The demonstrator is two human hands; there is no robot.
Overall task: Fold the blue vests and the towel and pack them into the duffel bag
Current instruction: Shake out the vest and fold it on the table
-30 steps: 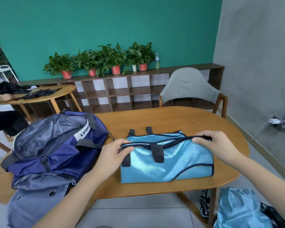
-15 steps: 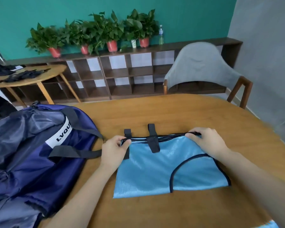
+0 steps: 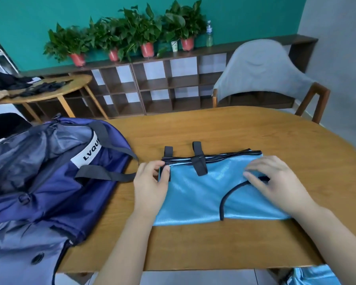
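Blue vests (image 3: 203, 194) folded, hands (image 3: 150, 188) pressing

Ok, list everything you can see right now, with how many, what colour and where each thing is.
blue vests: stacked, count unclear, light blue with dark trim, flat on the table in front
duffel bag: one, navy, open, table's left end
table: one, wooden, oval
second table: one, wooden, far left, dark clothes on it
chair: one, grey back, wooden frame, behind the table
shelf unit: one, dark brown, against the teal wall
potted plants: several, green in red pots, on the shelf
bottle: one, clear, beside the plants
left hand: on the vests' left edge
right hand: pressing the vests' right side
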